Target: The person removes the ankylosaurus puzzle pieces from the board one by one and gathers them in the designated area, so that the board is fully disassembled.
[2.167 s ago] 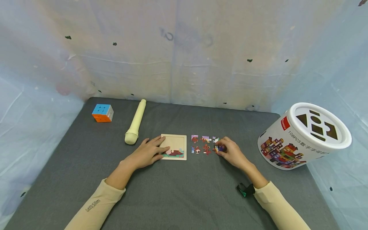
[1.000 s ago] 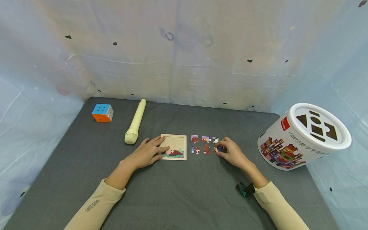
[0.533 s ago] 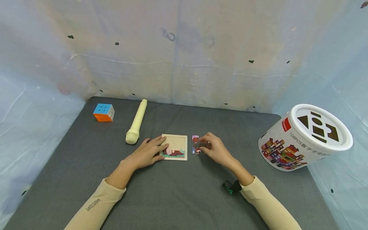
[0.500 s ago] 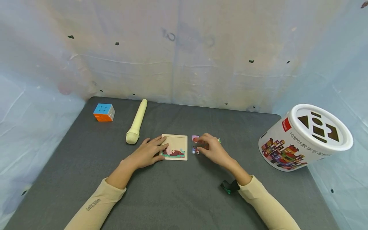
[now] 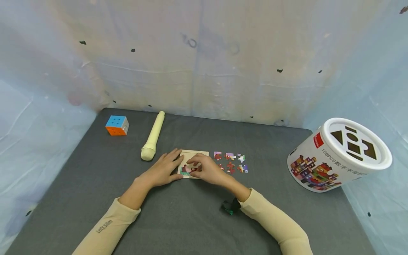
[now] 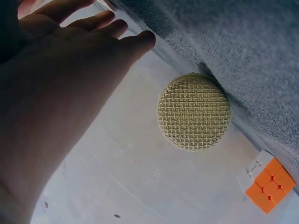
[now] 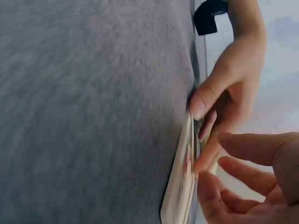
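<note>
My left hand [image 5: 162, 169] rests on the left side of a small square wooden puzzle tray [image 5: 204, 153], its thumb at the lower corner and its fingers straight and spread. Part of a pink and brown picture fills the tray's lower portion. Over the tray's right half is my right hand [image 5: 206, 169], thumb and index finger apart; no piece shows between them. In the right wrist view the right hand's fingertips [image 7: 226, 140] hover near the tray's edge [image 7: 180, 191]. Loose jigsaw pieces [image 5: 231, 167] lie in two rows to the right, one partly hidden by my right hand.
A cream microphone-shaped object [image 5: 153, 136] lies left of the tray, its mesh head close to my left hand. Behind it at the far left sits a puzzle cube [image 5: 117, 125]. A large white block bucket [image 5: 338, 156] stands at the table's right edge.
My right hand has left the rightmost lower piece and moved left across the rows to the tray. The loose pieces stay in two rows. My left hand has stayed on the tray.
</note>
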Demonstrator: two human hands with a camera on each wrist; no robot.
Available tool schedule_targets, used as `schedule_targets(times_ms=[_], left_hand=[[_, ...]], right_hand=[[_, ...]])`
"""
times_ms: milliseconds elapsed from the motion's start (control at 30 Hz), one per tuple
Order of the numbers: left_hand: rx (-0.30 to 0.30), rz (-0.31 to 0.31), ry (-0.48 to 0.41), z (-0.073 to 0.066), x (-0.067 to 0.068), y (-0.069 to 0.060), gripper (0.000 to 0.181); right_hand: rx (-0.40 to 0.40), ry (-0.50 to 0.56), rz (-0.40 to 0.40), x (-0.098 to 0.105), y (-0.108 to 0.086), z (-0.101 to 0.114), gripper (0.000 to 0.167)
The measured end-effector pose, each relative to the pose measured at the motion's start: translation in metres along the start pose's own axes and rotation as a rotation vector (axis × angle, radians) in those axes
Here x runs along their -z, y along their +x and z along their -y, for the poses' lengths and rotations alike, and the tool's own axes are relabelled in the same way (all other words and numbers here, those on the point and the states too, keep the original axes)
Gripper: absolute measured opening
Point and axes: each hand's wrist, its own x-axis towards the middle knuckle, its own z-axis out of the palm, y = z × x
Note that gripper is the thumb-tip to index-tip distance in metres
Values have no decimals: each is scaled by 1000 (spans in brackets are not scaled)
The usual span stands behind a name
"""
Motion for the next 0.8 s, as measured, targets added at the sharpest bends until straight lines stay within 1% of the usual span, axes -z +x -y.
schedule_targets(times_ms=[200,333,467,600,800], left_hand=[[63,43,-50,1,0,-2,75],[68,52,-63,1,1,-3,78],[65,58,-76,1,3,-3,78],[73,65,-86,1,3,-3,78],[77,68,-77,3,2,-3,77]], right_hand=[[-25,-66,-22,-12,11,4,38],[-51,-139,-10,-17,14,4,39],[-57,-193,-7,-20,16,3,35],[-59,-194,-13,-21,17,3,31],[-59,-177,-17,-22,17,3,29]])
